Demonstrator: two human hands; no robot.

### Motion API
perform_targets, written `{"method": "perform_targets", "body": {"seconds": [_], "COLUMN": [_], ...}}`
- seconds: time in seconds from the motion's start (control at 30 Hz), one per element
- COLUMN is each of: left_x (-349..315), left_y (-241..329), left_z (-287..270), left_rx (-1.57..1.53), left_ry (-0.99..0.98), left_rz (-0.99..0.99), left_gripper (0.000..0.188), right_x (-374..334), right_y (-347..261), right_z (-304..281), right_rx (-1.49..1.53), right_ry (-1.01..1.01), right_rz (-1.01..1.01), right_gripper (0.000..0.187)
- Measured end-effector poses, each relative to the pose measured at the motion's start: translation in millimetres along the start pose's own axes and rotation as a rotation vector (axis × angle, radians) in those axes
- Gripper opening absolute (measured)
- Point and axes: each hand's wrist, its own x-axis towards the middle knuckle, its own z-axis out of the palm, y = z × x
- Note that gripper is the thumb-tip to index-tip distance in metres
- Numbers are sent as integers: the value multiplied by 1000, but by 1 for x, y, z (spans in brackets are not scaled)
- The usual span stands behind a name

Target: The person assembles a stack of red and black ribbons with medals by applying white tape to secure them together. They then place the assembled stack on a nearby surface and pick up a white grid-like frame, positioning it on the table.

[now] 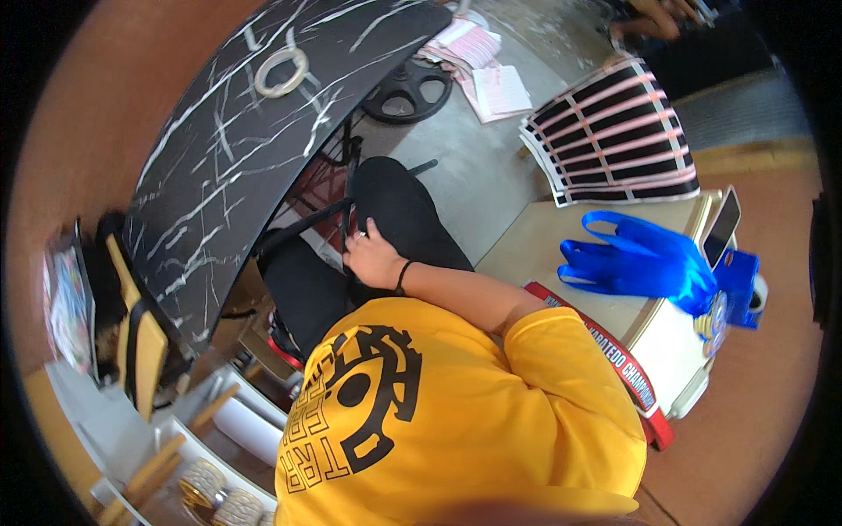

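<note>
My right hand [374, 257] rests on my black-trousered lap, between the two thighs, with a ring on one finger and a dark band at the wrist. Its fingers lie loosely apart against the cloth, and I see nothing held in them. My left hand does not show. Beyond my knees and to the left stands a black tabletop with white marbling [197, 175]. On it lies a pale ring-shaped roll [303, 65], perhaps tape.
At right a cream tabletop [517, 241] carries a bundle of blue ribbon [631, 260], a red lettered strap [605, 346], a phone [722, 226] and a black-and-pink striped sheet [605, 140]. A black wheel [410, 114] and papers [502, 92] lie beyond my knees. White rolls [206, 482] sit lower left.
</note>
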Motion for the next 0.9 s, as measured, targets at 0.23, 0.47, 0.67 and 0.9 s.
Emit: {"method": "perform_targets", "body": {"seconds": [0.23,0.47,0.67,0.9], "left_x": [2,-7,-10,-13], "left_y": [34,49,63,86], "left_z": [-28,-45,-59,-83], "left_rx": [76,97,121,183], "left_ry": [-12,-13,-24,-48], "left_rz": [40,40,29,-5], "left_gripper": [50,51,52,52], "right_x": [9,13,18,63], "right_y": [-9,-8,-13,-16], "right_z": [7,6,11,41], "right_rx": [-59,9,-63,-72], "right_ry": [-185,-216,-266,-425], "right_rz": [-13,1,35,42], "right_gripper": [32,32,35,43]}}
